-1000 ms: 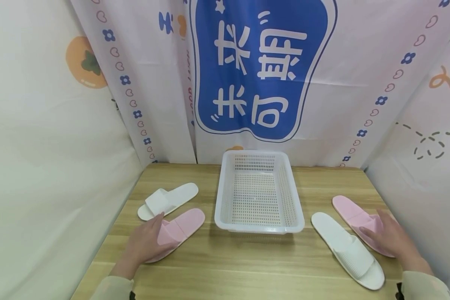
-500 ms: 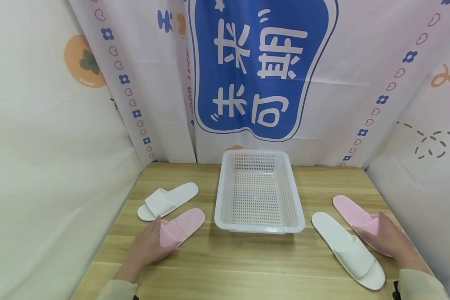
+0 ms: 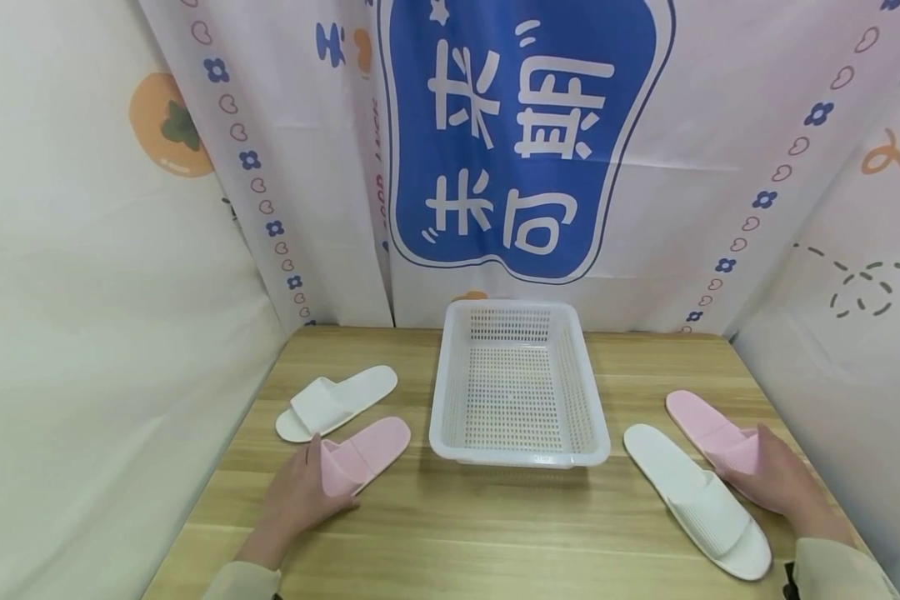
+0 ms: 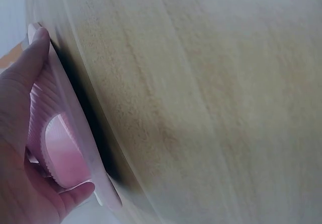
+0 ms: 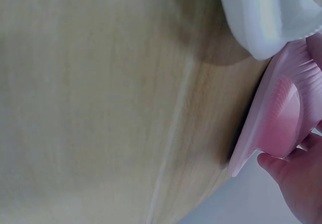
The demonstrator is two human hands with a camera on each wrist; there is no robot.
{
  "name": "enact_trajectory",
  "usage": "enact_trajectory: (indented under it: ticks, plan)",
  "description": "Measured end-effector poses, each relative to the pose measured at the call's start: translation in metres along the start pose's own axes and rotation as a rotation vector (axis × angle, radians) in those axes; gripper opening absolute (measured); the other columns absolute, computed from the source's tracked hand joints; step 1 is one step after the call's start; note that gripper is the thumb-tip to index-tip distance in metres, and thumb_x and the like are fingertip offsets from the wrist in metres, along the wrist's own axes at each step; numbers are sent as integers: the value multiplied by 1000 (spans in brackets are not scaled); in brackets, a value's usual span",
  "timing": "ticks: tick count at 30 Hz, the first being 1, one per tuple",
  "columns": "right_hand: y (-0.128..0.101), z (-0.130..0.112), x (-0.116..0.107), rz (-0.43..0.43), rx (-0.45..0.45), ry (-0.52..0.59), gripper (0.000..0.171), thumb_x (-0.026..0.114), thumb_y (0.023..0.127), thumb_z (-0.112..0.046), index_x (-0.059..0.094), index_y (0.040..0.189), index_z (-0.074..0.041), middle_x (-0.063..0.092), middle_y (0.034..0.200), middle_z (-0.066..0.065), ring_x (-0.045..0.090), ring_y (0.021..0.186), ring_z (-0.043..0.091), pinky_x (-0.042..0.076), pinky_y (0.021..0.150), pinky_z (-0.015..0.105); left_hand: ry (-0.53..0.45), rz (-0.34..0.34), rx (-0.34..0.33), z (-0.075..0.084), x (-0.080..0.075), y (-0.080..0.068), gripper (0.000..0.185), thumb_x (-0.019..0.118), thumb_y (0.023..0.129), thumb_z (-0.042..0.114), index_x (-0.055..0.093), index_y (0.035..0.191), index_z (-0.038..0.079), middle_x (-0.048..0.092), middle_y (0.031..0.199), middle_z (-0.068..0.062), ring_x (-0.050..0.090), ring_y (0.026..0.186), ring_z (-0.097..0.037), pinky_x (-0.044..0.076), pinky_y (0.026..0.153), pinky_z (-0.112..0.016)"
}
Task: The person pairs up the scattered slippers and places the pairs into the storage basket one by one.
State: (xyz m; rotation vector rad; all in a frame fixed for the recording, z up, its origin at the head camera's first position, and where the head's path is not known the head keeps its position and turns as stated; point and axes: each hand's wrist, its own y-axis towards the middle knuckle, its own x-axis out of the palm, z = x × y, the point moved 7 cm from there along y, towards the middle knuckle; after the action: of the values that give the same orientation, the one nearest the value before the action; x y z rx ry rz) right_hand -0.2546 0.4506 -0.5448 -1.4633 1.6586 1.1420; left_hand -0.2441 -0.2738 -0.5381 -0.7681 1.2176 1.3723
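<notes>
On the left side of the table, my left hand (image 3: 297, 493) grips a pink slipper (image 3: 378, 442) across its strap, with thumb and fingers at opposite edges of the sole. The left wrist view shows the ribbed strap (image 4: 41, 103) under the palm and a dark shadow beneath the sole. At the right, my right hand (image 3: 778, 479) holds the other pink slipper (image 3: 699, 419) by its strap part in the same way. Part of each pink slipper is hidden by the hand. In the right wrist view, that slipper (image 5: 284, 118) lies beside a white one.
A white perforated basket (image 3: 521, 458) stands at the back middle of the wooden table (image 3: 487, 533). One white slipper (image 3: 360, 392) lies behind the left pink slipper. Another white slipper (image 3: 708, 512) lies just left of my right hand. Printed cloth walls (image 3: 330, 208) enclose the table.
Both hands have settled lower around the pink slippers' straps, fingers closing on the edges. The slippers and the basket have hardly moved.
</notes>
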Motion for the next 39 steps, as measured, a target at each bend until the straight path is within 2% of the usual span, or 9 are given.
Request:
enact_trajectory:
  ticks: [4,8,12,15,19,26,32,39]
  plan:
    - [0,3,1,20,3,6,88,89,63,-36,43,119,13,58,103,30,57,86,40,44,69,50,-13,-24,-14,-2,2,-1,136,88,48,61,26,141,-16,51,118,-36,55,103,-49,48,87,-58]
    - [1,6,1,16,11,-3,91,90,60,-35,41,118,15,57,101,31,56,84,41,45,68,49,-27,-30,-16,-2,2,-2,133,88,49,59,27,140,-16,51,117,-36,55,104,-48,47,88,-58]
    - [0,8,2,-10,26,-22,99,91,58,-34,35,121,18,52,102,36,54,86,45,45,70,56,-36,-24,-23,-1,1,-1,116,89,49,56,39,131,-9,55,106,-25,57,94,-38,51,81,-53]
    - [0,8,2,-35,42,-29,104,90,59,-35,30,125,20,49,103,39,52,88,49,44,72,61,-36,-20,-27,-2,2,-1,107,90,49,55,43,125,-4,55,101,-18,57,89,-33,51,76,-50]
    - [0,9,3,-45,50,-30,103,90,59,-36,31,125,17,50,103,38,52,88,48,44,71,61,-33,-22,-31,-3,3,-1,110,89,50,56,41,128,-5,56,104,-21,57,91,-35,51,77,-51]
    - [0,9,2,-53,56,-41,107,89,60,-35,26,128,19,47,103,40,50,88,49,44,71,62,-31,-34,-35,-5,4,-2,126,88,52,58,29,142,-8,52,118,-32,55,104,-45,48,86,-57]
    - [-2,8,1,-45,62,-40,107,89,62,-36,26,129,18,47,103,39,50,87,48,44,70,61,-20,-26,-31,-5,4,-3,123,88,52,58,32,141,-6,53,116,-29,57,101,-43,50,82,-56]
    - [-3,5,-1,39,15,-24,95,91,59,-34,38,122,13,55,98,31,54,80,41,44,63,50,-19,-12,-34,-4,4,-2,115,88,52,58,37,136,-2,55,110,-24,58,94,-38,52,75,-53]
